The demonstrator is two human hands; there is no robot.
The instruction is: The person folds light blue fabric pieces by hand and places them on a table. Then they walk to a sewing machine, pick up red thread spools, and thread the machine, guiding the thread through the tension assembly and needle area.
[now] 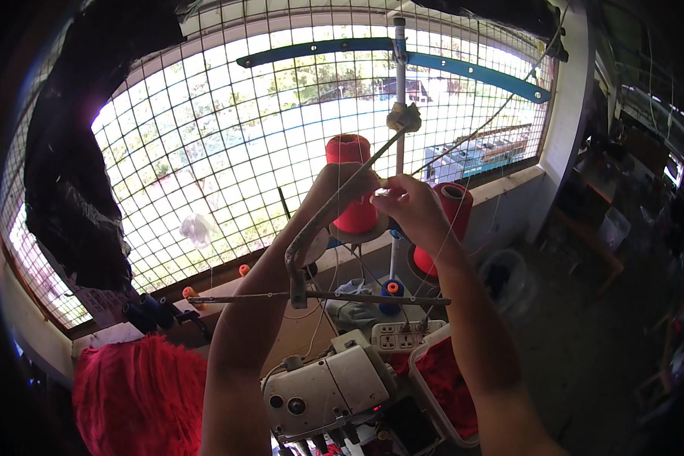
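My left hand [349,185] and my right hand [416,207] are raised close together in front of a red thread cone [355,219], fingertips pinched and nearly meeting. What lies between the fingers is too small to make out; fine threads pass nearby. The left hand covers the middle of the cone. Just right of my right hand, a second red thread cone [454,204] leans on the stand. A bent metal rod [328,207] crosses in front of my left hand and wrist, joined to a crossbar [342,296] below. Under my forearms sits a white sewing machine [330,391].
A stand pole [400,80] carries blue arms [475,71] before a wire mesh window. Red fabric [140,391] is heaped at lower left. A power strip [384,340], a blue spool [390,304] and a tub [419,374] of red cloth lie beside the machine.
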